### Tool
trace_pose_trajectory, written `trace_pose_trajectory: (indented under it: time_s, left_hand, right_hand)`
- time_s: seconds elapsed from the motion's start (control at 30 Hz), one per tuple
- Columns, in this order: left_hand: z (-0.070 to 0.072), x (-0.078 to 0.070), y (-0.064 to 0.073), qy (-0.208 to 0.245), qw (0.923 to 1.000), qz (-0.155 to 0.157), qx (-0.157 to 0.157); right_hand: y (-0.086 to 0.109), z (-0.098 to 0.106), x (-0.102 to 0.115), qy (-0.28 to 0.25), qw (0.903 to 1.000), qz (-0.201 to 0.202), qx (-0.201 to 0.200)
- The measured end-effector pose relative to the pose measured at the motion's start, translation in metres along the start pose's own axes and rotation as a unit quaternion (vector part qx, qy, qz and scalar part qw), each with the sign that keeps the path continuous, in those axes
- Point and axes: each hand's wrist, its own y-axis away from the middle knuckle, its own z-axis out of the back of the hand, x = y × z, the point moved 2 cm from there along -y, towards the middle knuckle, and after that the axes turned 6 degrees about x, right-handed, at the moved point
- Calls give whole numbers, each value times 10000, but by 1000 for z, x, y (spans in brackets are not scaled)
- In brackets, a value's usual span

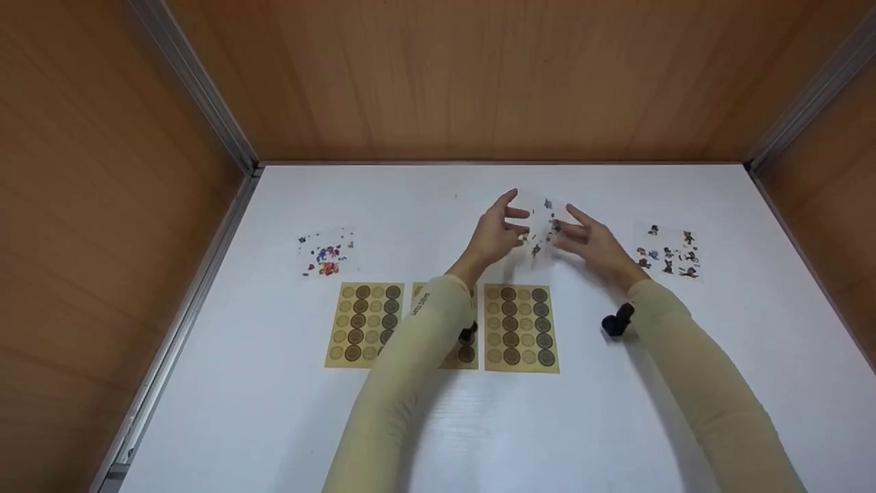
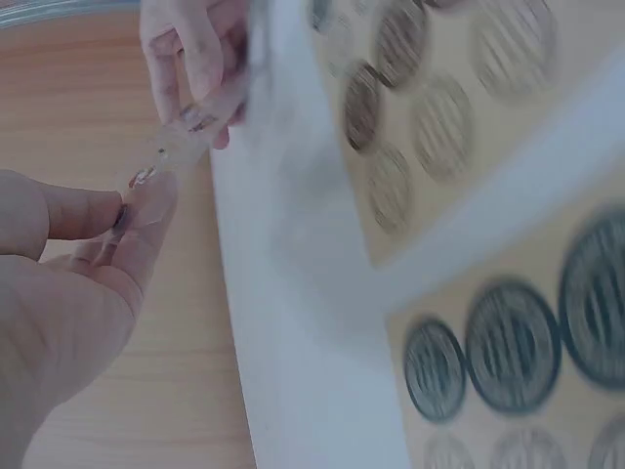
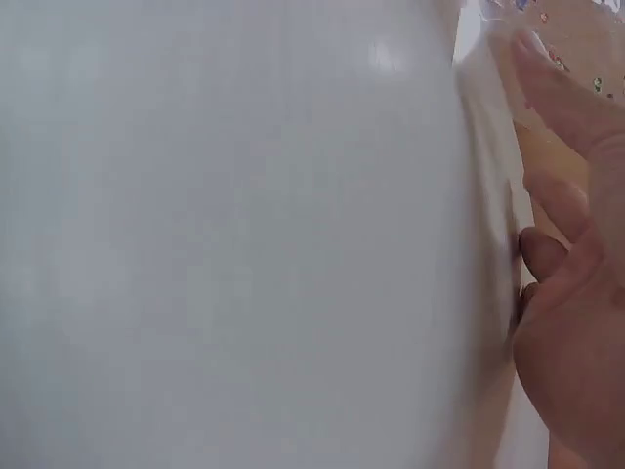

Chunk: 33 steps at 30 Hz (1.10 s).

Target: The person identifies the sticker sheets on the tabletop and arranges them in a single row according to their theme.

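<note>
Two bare hands, the left hand (image 1: 494, 236) and the right hand (image 1: 597, 250), are holding one clear sheet (image 1: 540, 222) dotted with small coloured figures. It is spanning the gap between both sets of fingers, apparently raised above the white table (image 1: 582, 424).

The film is looking thin and flexible, so it could buckle or slip if one hand loosens or the two pull unevenly; gripping only near its edges would be the likely cause. The left sleeve (image 1: 390, 404) is passing over the tan sheet (image 1: 458, 359) directly nearer the wearer than the left fingers, and a low forearm might nudge that sheet askew.

The left fingers are making a narrow pinch: in the left wrist view, thumb and fingertips are nearly meeting, with the film caught between them. The right fingers are gripping the opposite edge, also narrowly; in the right wrist view one digit is lying along the film while lower fingers are curling beneath, and how tightly they are pressing cannot be told.

Well to the left of the left fingers, a brightly patterned clear sheet (image 1: 328, 253) is lying flat. Just right of the right fingers, a darker-patterned clear sheet (image 1: 669, 252) is resting near the knuckles.
</note>
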Motion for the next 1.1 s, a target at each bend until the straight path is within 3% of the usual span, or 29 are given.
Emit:
trace_pose_trajectory:
  time_s: [0.07,0.2,0.27,0.4,0.57,0.77,0.9,1.1]
  left_hand:
    - [-5,-7,2,432,9990,15,-64]
    - [-20,-20,7,1147,9934,22,-62]
    - [-29,-25,11,1326,9912,1,-9]
    - [-46,-33,17,1605,9869,23,147]
    - [-65,-38,28,1652,9857,132,310]
    - [-83,-40,44,1847,9810,204,561]
    - [-90,-40,54,1760,9811,283,749]
    - [-95,-31,63,1187,9874,605,850]
  right_hand:
    - [11,10,4,-978,9946,109,-328]
    - [40,29,17,-2664,9624,31,-531]
    - [55,35,25,-3107,9496,-13,-423]
    - [82,41,37,-3306,9437,79,-102]
    - [109,42,48,-2840,9584,273,-48]
    - [138,43,53,-1893,9812,200,-327]
    - [150,43,50,-1511,9878,127,-364]
    - [161,42,40,-1132,9926,177,-414]
